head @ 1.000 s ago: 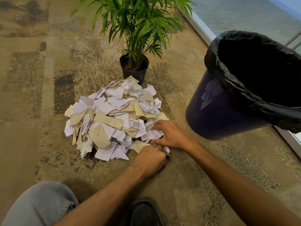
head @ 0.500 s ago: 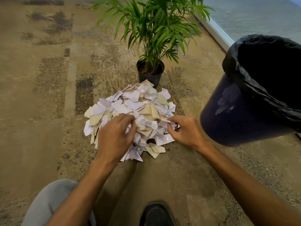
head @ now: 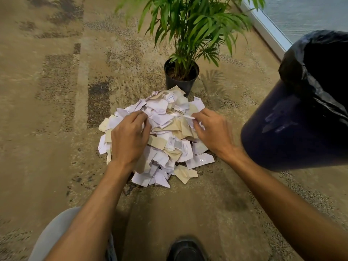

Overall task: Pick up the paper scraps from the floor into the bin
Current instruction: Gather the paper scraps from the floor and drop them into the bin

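Knee and shoe [head: 186, 249] nearest me. Left hand [head: 128, 140] lies on the left flank of the paper scraps [head: 165, 146], fingers curled into them; right hand [head: 211, 134] on the right flank, fingers pinching a white scrap. Pile sits on the carpet [head: 56, 147], between me and the potted plant [head: 181, 76]. Bin [head: 293, 125] right, tilted, liner open. Step, I judge: gathering a handful. Next: squeeze inward, lift, swing right to bin. Versus half a second ago, both hands have moved further up the pile.
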`<act>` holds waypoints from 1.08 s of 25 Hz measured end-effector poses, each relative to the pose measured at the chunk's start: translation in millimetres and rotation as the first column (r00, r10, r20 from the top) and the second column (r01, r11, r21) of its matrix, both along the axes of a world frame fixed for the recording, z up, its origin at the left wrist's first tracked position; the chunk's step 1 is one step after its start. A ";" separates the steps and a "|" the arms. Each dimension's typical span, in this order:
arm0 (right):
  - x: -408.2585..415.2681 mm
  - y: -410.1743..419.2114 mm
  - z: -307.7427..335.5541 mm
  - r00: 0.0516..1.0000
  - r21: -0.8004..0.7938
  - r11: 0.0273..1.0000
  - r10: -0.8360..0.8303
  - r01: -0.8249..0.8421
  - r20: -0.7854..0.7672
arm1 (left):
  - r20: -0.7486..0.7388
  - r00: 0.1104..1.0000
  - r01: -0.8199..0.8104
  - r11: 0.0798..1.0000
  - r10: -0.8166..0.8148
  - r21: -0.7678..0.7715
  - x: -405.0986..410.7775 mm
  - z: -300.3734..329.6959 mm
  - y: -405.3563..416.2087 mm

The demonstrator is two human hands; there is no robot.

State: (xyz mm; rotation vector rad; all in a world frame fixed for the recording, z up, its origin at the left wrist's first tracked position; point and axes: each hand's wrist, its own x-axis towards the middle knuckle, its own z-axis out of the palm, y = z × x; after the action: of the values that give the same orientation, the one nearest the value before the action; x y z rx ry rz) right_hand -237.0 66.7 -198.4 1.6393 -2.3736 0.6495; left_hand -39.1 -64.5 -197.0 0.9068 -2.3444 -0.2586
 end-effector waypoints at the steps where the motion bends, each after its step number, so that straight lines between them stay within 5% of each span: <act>1: 0.7 -1.1 -4.4 0.999 0.051 0.998 0.027 -0.028 0.029 | 0.018 1.000 0.010 1.000 -0.010 0.021 -2.2 -2.8 -1.0; 7: 8.9 -3.6 -16.5 0.995 0.280 0.959 0.059 -0.036 -0.074 | 0.276 0.944 0.098 0.951 -0.183 0.295 -17.6 -12.3 0.2; 10: 9.7 -4.4 -15.7 0.998 0.293 0.956 0.043 -0.029 -0.043 | 0.338 0.923 0.108 0.967 -0.184 0.231 -26.3 -15.8 -1.1; 13: 7.3 -1.8 -10.4 1.000 0.280 0.960 -0.013 0.017 -0.014 | 0.307 0.939 0.115 0.982 -0.157 0.150 -29.0 -19.1 -1.8; 16: 6.6 -3.2 1.7 0.980 0.098 0.993 -0.083 0.067 0.181 | 0.245 0.959 0.117 0.985 -0.144 0.124 -27.3 -14.2 -6.2; 20: 0.2 -20.0 17.9 0.954 -0.010 0.992 -0.117 0.125 0.276 | 0.054 0.994 0.083 0.969 -0.099 0.234 -20.3 8.3 -15.9; 25: -8.5 -27.7 13.6 0.986 0.220 0.964 -0.163 0.153 0.030 | 0.066 0.998 0.002 0.983 -0.015 0.184 -13.5 23.4 -27.4; 27: -5.3 -25.1 3.9 0.987 0.326 0.940 -0.137 0.104 0.080 | 0.137 0.990 0.011 0.988 -0.032 0.154 -13.0 23.9 -26.3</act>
State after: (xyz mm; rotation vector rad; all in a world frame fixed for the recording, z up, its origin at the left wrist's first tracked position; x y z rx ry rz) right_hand -242.3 41.6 -194.5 1.5902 -2.7485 0.3434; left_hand -52.1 -90.8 -173.1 1.0019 -2.4906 -0.4003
